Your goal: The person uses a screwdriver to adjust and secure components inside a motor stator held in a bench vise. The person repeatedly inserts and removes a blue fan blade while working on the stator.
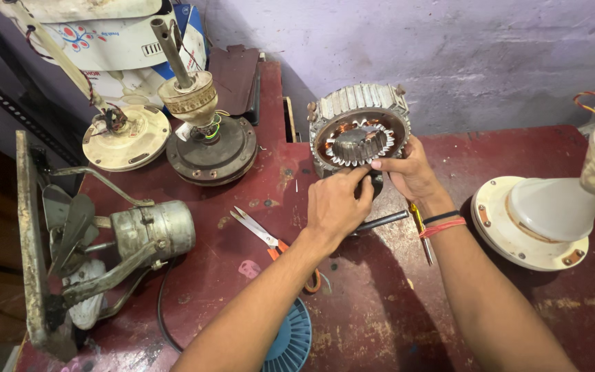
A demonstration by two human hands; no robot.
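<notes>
Blue plastic fan grille [289,342] sat at the very bottom edge, at about 6 o'clock, half hidden under the left forearm. Both bare forearms ran up from there toward the centre of the dark red worktable [380,303]. At 12 o'clock from the hands, tipped on its edge against the lilac wall [463,48], stood the motor stator [359,134], a ring of grey laminations with copper windings showing inside. The right hand [411,172] grasped the stator's lower right rim, thumb laid on its face; red and black bands circled that wrist. The left hand [335,203] was curled at the stator's lower edge, fingertips pinched together against it; what they pinched could not be made out. Just below the hands a dark rod [383,221] lay flat, and at 4 o'clock a screwdriver [421,231] lay beside the right wrist. Orange-handled scissors [270,238] lay at 8 o'clock, blades apart. Farther out at 9 o'clock rested an exhaust fan motor [153,231] with its blades and frame. At 10 and 11 o'clock sat a cream ceiling-fan motor [125,141] and a dark ceiling-fan motor [211,148] with its downrod. At 3 o'clock stood a white fan housing [535,220].
</notes>
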